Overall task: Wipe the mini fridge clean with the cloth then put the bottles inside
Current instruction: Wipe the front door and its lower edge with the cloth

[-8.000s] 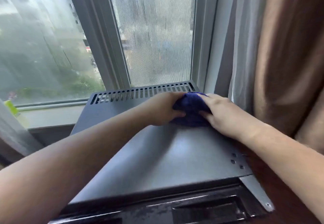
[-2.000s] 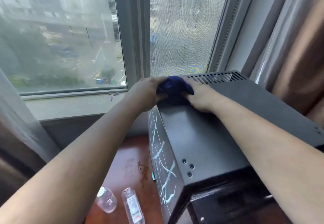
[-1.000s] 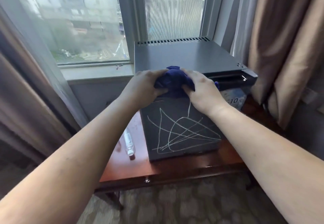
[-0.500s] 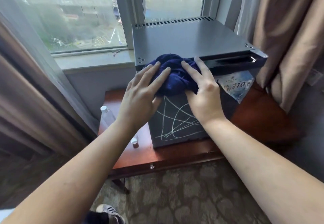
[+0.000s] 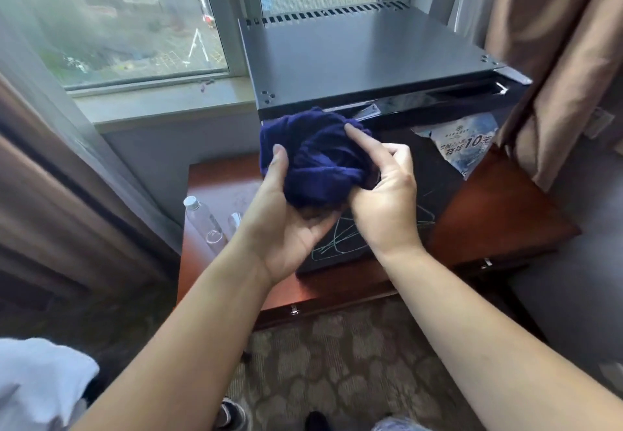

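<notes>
The black mini fridge (image 5: pixel 357 53) stands on a red-brown wooden table (image 5: pixel 499 215) by the window. Pale scribbled lines mark the fridge side facing me. A bunched dark blue cloth (image 5: pixel 317 161) is held in front of that side's upper edge. My left hand (image 5: pixel 286 225) cups the cloth from below, palm up. My right hand (image 5: pixel 387 198) grips it from the right, forefinger pressed on top. Two clear bottles (image 5: pixel 205 225) lie on the table left of the fridge, one partly hidden by my left wrist.
A torn printed sticker (image 5: pixel 465 147) hangs on the fridge's glossy door. Brown curtains (image 5: pixel 553 60) hang at right and left. The windowsill (image 5: pixel 161 103) runs behind the table. Patterned carpet (image 5: pixel 337 363) lies below, with my shoes at the bottom edge.
Both hands went from pressing the cloth flat on the fridge's side to lifting and bunching it off the surface. Earlier the cloth wiped the fridge top. The view has pulled back.
</notes>
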The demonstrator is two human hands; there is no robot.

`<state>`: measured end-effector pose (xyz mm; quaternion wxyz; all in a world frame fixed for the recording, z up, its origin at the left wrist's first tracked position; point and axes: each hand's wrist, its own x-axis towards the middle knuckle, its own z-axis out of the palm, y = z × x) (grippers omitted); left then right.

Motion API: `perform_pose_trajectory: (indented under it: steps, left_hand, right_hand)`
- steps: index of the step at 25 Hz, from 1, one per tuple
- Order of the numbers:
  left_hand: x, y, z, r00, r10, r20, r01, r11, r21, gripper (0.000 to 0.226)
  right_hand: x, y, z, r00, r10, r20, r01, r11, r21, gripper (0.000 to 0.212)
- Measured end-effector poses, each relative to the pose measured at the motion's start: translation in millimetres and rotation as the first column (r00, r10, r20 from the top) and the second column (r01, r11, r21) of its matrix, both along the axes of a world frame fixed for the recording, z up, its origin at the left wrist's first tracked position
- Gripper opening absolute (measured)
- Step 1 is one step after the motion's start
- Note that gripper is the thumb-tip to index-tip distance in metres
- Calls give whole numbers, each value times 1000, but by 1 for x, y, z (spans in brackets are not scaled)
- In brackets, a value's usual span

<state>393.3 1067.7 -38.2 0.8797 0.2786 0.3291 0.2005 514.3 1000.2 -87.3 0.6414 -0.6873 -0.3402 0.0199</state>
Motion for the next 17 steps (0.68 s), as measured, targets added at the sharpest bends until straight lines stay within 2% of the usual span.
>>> perform_pose_trajectory:
  steps: [2, 5, 8, 11, 13, 17]
  left_hand:
    - [11, 2, 0, 999, 49, -7, -48, 999, 6, 56]
    - [19, 4, -15, 995, 89, -44, -87, 995, 51, 51]
    - [24, 3, -34, 988, 114, -103, -105, 991, 87, 40]
    - [37, -3, -54, 978, 130, -163, -117, 989, 87, 36]
    - [47, -8, -69, 966, 148, -214, -127, 986, 109, 38]
    - [62, -20, -84, 934, 178, -310, -130, 977, 167, 38]
  right_hand:
    - [-5, 0, -3, 993, 60, -106, -57, 998, 31, 71]
    - [-4, -5, -5, 958, 163, -234, -149, 986, 78, 71]
    - [3, -12, -21, 870, 258, -421, -209, 965, 160, 54]
    - [18, -11, -46, 835, 209, -509, -169, 978, 124, 34]
    - [29, -10, -58, 806, 174, -565, -142, 985, 100, 28]
    - [44, -17, -71, 607, 86, -790, -8, 995, 102, 36]
